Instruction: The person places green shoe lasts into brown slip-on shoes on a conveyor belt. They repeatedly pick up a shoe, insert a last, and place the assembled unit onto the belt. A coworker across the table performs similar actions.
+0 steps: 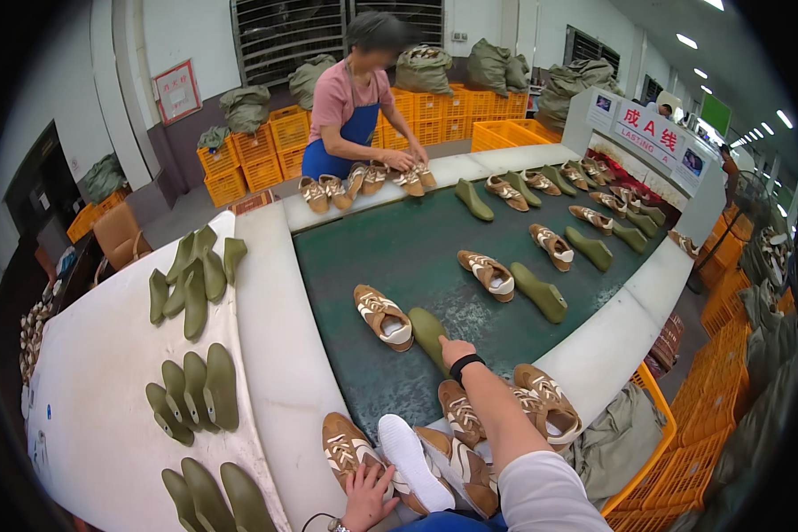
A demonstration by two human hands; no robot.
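Head view: right hand (455, 351) grip apart, fingertips on green last (427, 332).

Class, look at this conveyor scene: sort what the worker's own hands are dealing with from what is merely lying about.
In hand:
- right hand touching the green shoe last on the conveyor belt
- left hand resting on a tan shoe
- white-soled shoe beside it

Lying about:
- green lasts on the white table
- orange crates
- grey-green sacks
- shoes by the co-worker
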